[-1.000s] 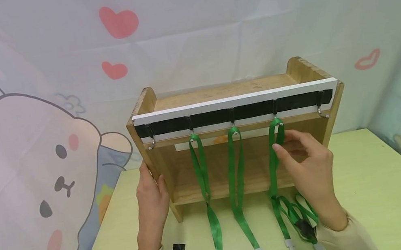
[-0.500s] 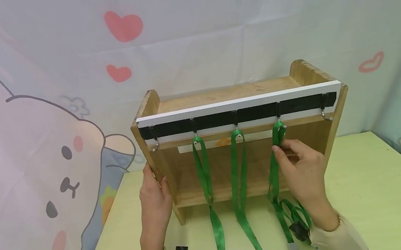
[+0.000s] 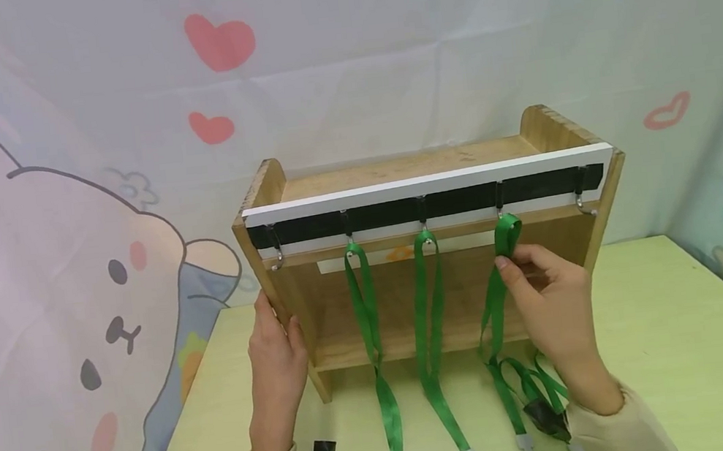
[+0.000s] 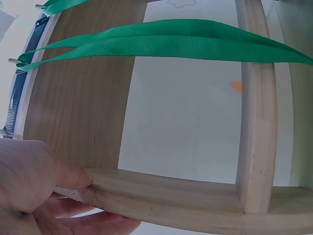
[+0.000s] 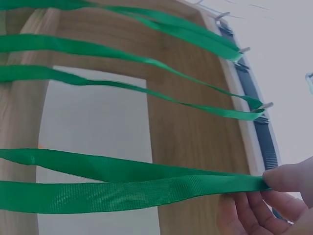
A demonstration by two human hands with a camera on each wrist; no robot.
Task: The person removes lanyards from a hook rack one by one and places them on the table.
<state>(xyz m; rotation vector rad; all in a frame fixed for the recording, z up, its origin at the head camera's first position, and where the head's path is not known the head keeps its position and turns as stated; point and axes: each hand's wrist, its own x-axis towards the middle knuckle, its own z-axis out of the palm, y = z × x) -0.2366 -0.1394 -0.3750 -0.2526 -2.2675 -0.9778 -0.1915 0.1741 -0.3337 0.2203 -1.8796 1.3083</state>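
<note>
My right hand (image 3: 555, 301) pinches a green lanyard (image 3: 498, 314) between thumb and fingers, just below its top loop. That loop overlaps the fourth hook (image 3: 499, 200) in the head view; in the right wrist view my fingers hide it. Two more green lanyards hang from the second and third hooks, the left lanyard (image 3: 363, 306) and the middle lanyard (image 3: 432, 306), their white clips low over the table. My left hand (image 3: 278, 374) grips the left side panel of the small wooden shelf (image 3: 409, 301), thumb (image 4: 73, 176) on the inner face and fingers outside.
A white strip with a black band (image 3: 380, 212) runs along the shelf's top front and bears the hooks. The leftmost hook (image 3: 277, 256) and rightmost hook (image 3: 584, 203) are bare. Another green lanyard (image 3: 537, 383) lies bunched on the yellow-green table (image 3: 681, 368) by my right wrist.
The right hand has shifted slightly on the lanyard; its top loop has gone from round the hook's tip to in front of it. The left hand keeps its hold on the shelf.
</note>
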